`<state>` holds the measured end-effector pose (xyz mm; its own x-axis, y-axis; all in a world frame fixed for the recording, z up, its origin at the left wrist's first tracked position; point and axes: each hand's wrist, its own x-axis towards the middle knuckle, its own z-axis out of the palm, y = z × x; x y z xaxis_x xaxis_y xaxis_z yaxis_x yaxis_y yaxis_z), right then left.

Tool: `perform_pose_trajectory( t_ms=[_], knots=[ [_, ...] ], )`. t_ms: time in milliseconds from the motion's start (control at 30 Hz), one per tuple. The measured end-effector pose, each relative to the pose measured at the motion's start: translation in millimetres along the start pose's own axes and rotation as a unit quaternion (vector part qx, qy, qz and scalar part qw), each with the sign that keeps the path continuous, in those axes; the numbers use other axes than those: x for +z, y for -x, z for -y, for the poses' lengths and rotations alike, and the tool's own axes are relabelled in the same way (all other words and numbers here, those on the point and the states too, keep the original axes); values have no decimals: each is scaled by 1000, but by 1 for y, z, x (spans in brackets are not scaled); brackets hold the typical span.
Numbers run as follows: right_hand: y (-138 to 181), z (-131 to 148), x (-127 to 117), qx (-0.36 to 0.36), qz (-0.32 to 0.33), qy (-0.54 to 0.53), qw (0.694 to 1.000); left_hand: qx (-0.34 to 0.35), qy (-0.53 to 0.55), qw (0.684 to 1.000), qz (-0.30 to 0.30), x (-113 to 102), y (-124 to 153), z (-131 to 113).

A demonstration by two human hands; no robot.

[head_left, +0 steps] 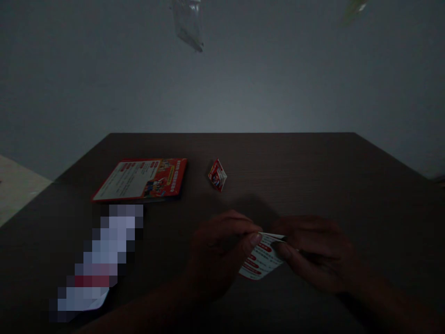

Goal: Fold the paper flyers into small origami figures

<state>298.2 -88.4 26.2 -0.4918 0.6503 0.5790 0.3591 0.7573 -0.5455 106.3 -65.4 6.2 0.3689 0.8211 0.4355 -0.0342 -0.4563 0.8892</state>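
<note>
Between my two hands is a small printed sheet of paper, white with red labels and lines of text, partly folded along its top edge. My left hand pinches its upper left part between thumb and fingers. At the upper right corner, my right hand grips the paper with its thumb in front and fingers behind. The sheet is tilted above the dark table. Beyond my hands stands a small folded red and white paper piece.
A stack of red and white printed sheets lies on the left of the dark wooden table. Nearer me is a long, pixelated pale object. A clear plastic bag hangs on the grey wall behind.
</note>
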Motion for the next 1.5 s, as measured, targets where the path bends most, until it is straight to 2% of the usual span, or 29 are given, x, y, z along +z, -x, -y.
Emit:
perform_pose_trajectory(
  t_ms=[1133, 1300, 1400, 1500],
  knots=[
    [4, -2, 1, -2, -3, -14, 1000, 14, 4, 1000, 2, 0, 0, 2],
    [10, -2, 1, 0, -49, 3, 999, 16, 11, 1000, -20, 0, 0, -4],
    [16, -3, 4, 37, -98, 9, 994, 30, 17, 999, -36, 0, -1, -6],
    [14, -4, 10, 66, -92, -68, 991, 43, 15, 998, -43, 0, -1, -5]
  ],
)
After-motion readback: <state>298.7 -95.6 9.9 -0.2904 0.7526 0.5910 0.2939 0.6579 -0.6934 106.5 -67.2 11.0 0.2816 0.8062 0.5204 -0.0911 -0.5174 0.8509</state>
